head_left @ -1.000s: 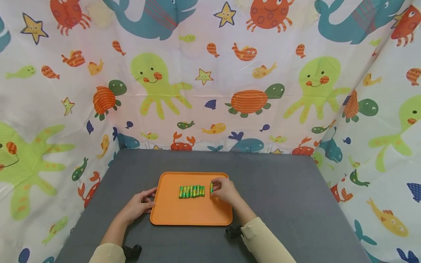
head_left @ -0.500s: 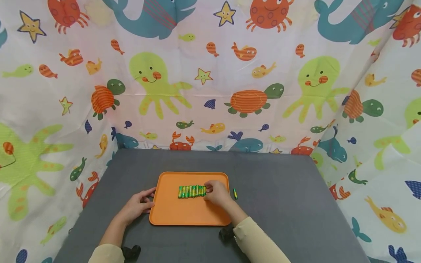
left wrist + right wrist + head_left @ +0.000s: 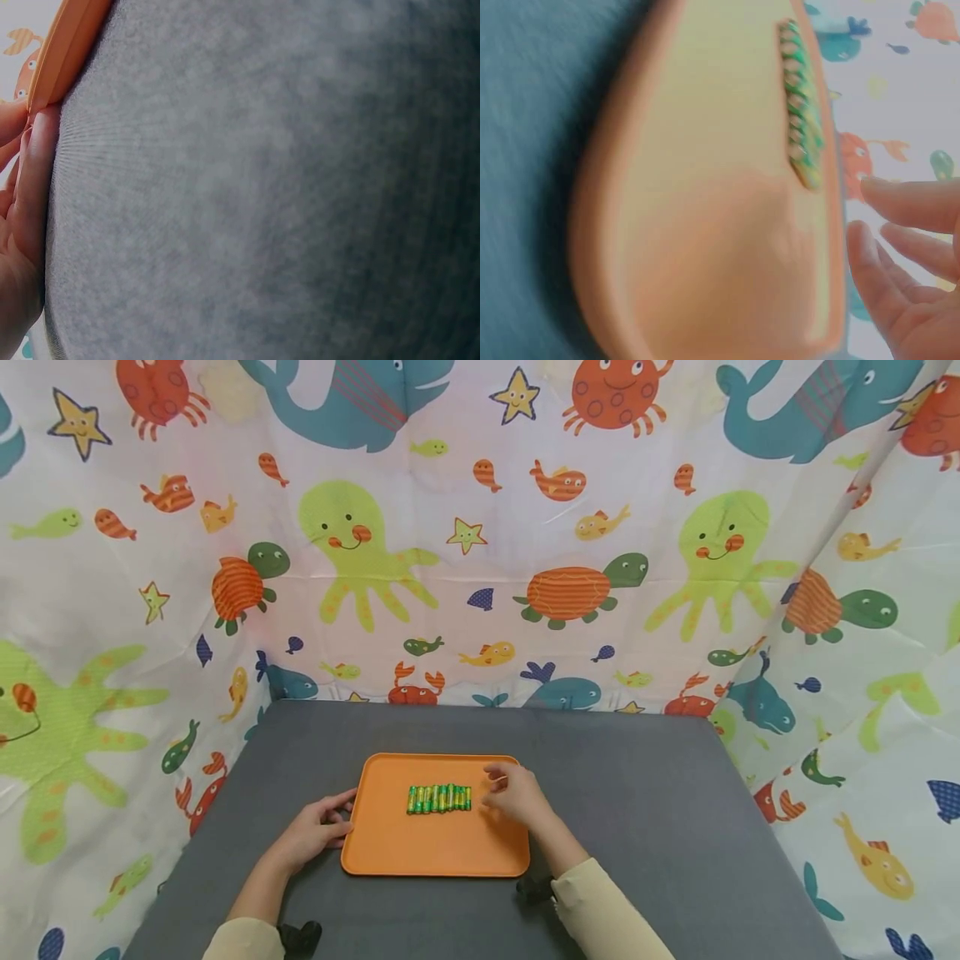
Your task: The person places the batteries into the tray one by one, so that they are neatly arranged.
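Note:
A row of several small green-and-yellow batteries (image 3: pixel 439 799) stands side by side on the orange tray (image 3: pixel 420 852). The right wrist view shows the pale ends of the batteries (image 3: pixel 795 97). Over the tray's right part, a short way from the row, hovers my right hand (image 3: pixel 517 795); the right wrist view shows its thumb and fingers (image 3: pixel 919 206) apart, nothing between them. At the tray's left edge my left hand (image 3: pixel 318 825) rests its fingertips against the rim. The left wrist view shows these fingers (image 3: pixel 41 142) touching the tray's outer wall (image 3: pixel 75 45).
The tray lies on a grey table (image 3: pixel 637 827). A white curtain (image 3: pixel 480 610) printed with sea animals stands behind the table and along both sides. Black straps or mounts (image 3: pixel 302 937) sit at the wrists.
My right hand has set the battery it held at the row's right end, let go and drawn back to the right. A loose battery right of the tray is now out of sight. Left hand unmoved.

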The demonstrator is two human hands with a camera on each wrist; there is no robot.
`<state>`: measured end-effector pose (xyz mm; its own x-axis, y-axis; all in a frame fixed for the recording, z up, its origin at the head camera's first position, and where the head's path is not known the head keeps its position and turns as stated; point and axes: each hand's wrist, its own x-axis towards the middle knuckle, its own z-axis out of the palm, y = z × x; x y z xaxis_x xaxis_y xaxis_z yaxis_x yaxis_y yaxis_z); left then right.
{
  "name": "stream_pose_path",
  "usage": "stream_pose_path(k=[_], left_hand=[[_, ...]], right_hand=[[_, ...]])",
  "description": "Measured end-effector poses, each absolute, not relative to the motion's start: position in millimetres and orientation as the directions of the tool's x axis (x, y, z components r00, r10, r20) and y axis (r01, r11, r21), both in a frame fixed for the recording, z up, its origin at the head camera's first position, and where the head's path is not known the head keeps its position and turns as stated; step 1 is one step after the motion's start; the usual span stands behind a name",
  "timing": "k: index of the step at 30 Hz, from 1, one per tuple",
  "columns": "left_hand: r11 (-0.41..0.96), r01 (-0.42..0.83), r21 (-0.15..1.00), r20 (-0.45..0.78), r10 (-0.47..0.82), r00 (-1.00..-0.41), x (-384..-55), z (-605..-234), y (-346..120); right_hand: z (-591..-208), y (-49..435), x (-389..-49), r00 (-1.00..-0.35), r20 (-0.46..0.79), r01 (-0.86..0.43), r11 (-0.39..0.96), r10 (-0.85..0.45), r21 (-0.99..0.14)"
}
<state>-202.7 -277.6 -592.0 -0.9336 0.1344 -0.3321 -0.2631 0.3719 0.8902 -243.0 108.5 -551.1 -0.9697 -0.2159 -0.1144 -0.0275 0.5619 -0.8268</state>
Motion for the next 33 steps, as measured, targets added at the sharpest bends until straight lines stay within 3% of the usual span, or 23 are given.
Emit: stream_pose_path(k=[6,12,21,33], left_hand=[[0.368,-0.269,0.890,-0.339,0.138,-0.931,-203,-592,-278],[0.376,-0.267,0.888,-0.333,0.124,-0.935,-203,-590,-278],[0.383,-0.268,0.884,-0.337,0.125,-0.933,-202,-590,-277],[0.373,-0.276,0.886,-0.342,0.124,-0.931,-203,-590,-277]], right_hand=[[-545,139,-245,-0.983,-0.081,-0.030,0.581,-0.163,-0.814],[-551,170,-243,-0.987,-0.125,0.038,0.599,-0.105,-0.800],[-570,199,-238,-0.952,-0.205,-0.009,0.690,-0.228,-0.724],[-571,201,-238,-0.949,-0.197,-0.042,0.720,-0.245,-0.693]])
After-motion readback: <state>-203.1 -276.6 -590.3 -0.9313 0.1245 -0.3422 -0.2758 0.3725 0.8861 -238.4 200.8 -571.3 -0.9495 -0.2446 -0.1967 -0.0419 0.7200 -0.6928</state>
